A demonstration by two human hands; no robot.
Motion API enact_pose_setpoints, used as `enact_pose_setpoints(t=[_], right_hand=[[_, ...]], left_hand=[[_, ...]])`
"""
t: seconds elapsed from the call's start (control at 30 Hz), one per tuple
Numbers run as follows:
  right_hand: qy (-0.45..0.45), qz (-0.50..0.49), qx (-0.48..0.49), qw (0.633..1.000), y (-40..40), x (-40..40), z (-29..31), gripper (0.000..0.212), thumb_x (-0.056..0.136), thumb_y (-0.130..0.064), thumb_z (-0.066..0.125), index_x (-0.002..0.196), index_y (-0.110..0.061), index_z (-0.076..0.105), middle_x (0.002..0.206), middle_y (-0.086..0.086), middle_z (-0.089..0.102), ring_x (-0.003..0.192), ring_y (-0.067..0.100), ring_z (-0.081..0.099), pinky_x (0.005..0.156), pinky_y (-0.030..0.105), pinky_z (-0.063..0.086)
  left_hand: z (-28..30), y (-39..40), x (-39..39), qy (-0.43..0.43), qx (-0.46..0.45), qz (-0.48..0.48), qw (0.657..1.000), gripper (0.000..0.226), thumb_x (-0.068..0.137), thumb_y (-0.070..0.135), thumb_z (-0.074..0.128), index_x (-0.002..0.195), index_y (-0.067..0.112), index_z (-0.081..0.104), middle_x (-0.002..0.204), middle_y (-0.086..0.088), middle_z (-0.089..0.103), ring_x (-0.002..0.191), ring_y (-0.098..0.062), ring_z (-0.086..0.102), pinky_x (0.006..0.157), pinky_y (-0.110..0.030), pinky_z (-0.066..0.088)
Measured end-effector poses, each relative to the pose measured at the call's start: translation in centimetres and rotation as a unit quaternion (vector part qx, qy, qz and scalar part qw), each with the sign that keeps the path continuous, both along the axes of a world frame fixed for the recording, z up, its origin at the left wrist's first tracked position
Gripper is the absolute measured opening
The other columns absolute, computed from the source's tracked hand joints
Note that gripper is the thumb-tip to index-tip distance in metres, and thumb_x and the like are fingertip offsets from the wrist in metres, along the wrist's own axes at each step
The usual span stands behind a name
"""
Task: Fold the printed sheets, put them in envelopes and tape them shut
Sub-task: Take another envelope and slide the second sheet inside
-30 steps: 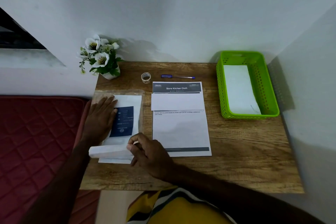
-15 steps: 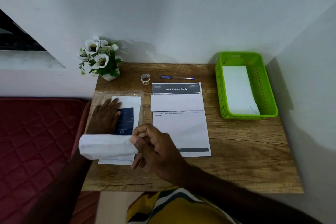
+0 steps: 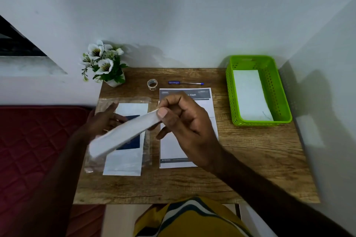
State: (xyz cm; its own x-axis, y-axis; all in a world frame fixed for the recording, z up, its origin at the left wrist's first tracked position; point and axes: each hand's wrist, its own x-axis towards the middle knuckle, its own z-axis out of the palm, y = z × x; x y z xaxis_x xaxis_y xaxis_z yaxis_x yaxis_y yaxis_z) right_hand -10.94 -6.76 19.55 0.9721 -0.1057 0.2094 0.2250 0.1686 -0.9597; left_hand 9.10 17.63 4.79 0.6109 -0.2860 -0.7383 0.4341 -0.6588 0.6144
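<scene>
My right hand (image 3: 181, 119) pinches one end of a white envelope (image 3: 123, 132) in the air — the far end could droop and slip. My left hand (image 3: 102, 121) sits under it, fingers loose — I cannot tell if it holds on.

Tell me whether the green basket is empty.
Not empty: the green basket holds a white envelope lying flat on its bottom.

A white envelope (image 3: 123, 133) is pinched at its 2 o'clock end by the right hand (image 3: 185, 121) above the worktop (image 3: 250, 159); the left hand (image 3: 102, 121) is held open behind it.
</scene>
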Motion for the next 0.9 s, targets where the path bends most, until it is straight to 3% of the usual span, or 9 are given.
enact_pose_setpoints(t=[0.13,0.27,0.37,0.47,0.57,0.67,0.8,0.9], right_hand=[[0.036,-0.027,-0.005,0.999,-0.5,-0.2,-2.7,0.013,0.1,-0.02,0.054,0.1,-0.01,0.063,0.097,0.019,0.067,0.087,0.032,0.067,0.066,0.042,0.063],[0.097,-0.062,-0.013,0.993,-0.7,-0.5,-5.8,0.019,0.095,-0.024,0.052,0.087,-0.016,0.067,0.09,0.005,0.069,0.086,0.015,0.066,0.069,0.026,0.058],[0.174,-0.105,0.009,0.979,-0.7,-0.2,-8.3,0.015,0.095,-0.031,0.065,0.086,-0.02,0.069,0.09,-0.001,0.069,0.092,0.017,0.066,0.071,0.026,0.06],[0.231,-0.138,0.053,0.962,-0.9,0.2,-10.9,0.008,0.094,-0.016,0.073,0.097,-0.016,0.066,0.103,0.0,0.069,0.1,0.018,0.068,0.07,0.029,0.063],[0.272,-0.176,0.075,0.943,-0.9,0.9,-12.9,0.031,0.088,0.003,0.072,0.11,-0.017,0.062,0.114,0.002,0.067,0.105,0.02,0.067,0.072,0.032,0.064],[0.317,-0.203,0.076,0.923,-0.7,1.8,-14.3,0.04,0.085,0.001,0.075,0.117,-0.016,0.06,0.119,0.003,0.066,0.11,0.022,0.064,0.073,0.028,0.063],[0.385,-0.224,0.024,0.895,0.1,3.1,-15.6,0.044,0.079,-0.023,0.086,0.114,-0.022,0.061,0.116,-0.003,0.063,0.108,0.018,0.062,0.086,0.034,0.062],[0.38,-0.238,-0.064,0.892,0.8,3.9,-16.5,0.049,0.078,-0.012,0.084,0.118,-0.02,0.057,0.116,-0.004,0.061,0.11,0.016,0.059,0.093,0.035,0.06]], left_hand=[[0.1,0.7,0.7,0.062,-0.072,0.041,0.995,0.088,0.071,0.088,0.06,0.125,0.019,0.071,0.117,-0.013,0.075,0.101,-0.031,0.073,0.08,-0.043,0.06],[-0.7,0.7,-0.1,0.049,-0.11,0.045,0.992,0.08,0.063,0.068,0.085,0.12,0.014,0.072,0.108,-0.015,0.076,0.088,-0.026,0.071,0.069,-0.036,0.057],[-1.5,0.3,-0.1,0.011,-0.137,0.136,0.981,0.06,0.072,0.046,0.084,0.121,0.015,0.07,0.115,-0.012,0.076,0.091,-0.02,0.075,0.077,-0.038,0.058],[-2.0,0.4,-0.1,-0.028,-0.15,0.214,0.965,0.053,0.078,0.037,0.08,0.125,0.016,0.067,0.114,-0.011,0.076,0.094,-0.023,0.073,0.079,-0.04,0.059],[-2.4,0.8,-0.1,-0.052,-0.147,0.244,0.957,0.045,0.088,0.032,0.077,0.129,0.019,0.064,0.11,-0.006,0.075,0.094,-0.022,0.072,0.076,-0.038,0.058],[-2.5,1.0,-0.3,-0.086,-0.132,0.274,0.949,0.049,0.089,0.033,0.077,0.132,0.02,0.061,0.108,-0.003,0.074,0.095,-0.021,0.071,0.07,-0.035,0.057],[-2.7,0.6,-0.5,-0.116,-0.12,0.305,0.938,0.037,0.089,0.031,0.077,0.122,0.021,0.063,0.099,0.0,0.073,0.088,-0.018,0.071,0.063,-0.032,0.055],[-2.8,0.2,-0.8,-0.141,-0.115,0.325,0.928,0.035,0.09,0.03,0.077,0.121,0.021,0.064,0.096,0.002,0.072,0.086,-0.017,0.069,0.064,-0.032,0.055]])
